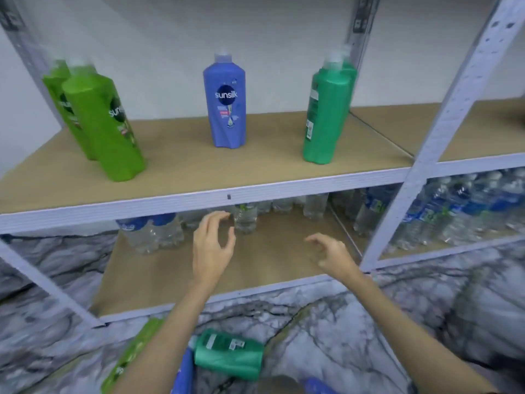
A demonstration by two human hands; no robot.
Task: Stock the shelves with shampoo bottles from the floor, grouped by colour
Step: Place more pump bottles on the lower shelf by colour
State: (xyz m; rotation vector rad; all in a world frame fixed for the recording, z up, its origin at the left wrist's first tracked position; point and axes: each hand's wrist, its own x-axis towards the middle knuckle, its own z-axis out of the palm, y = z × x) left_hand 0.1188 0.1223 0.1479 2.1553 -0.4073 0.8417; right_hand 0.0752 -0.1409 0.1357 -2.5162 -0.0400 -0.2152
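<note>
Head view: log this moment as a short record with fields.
upper shelf: two lime bottles left, one blue bottle middle, two teal bottles right, all upright
lower shelf: water bottles at back
floor: teal bottle lying down, lime bottle, blue ones partly hidden
left hand: holds nothing
right hand: holds nothing

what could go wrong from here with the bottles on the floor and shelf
1. The teal bottle lies on the floor right under the left arm, with blue and green ones beside it; stepping or reaching could kick them.
2. The two light green bottles look tilted near the shelf edge; a nudge might topple them.
</note>
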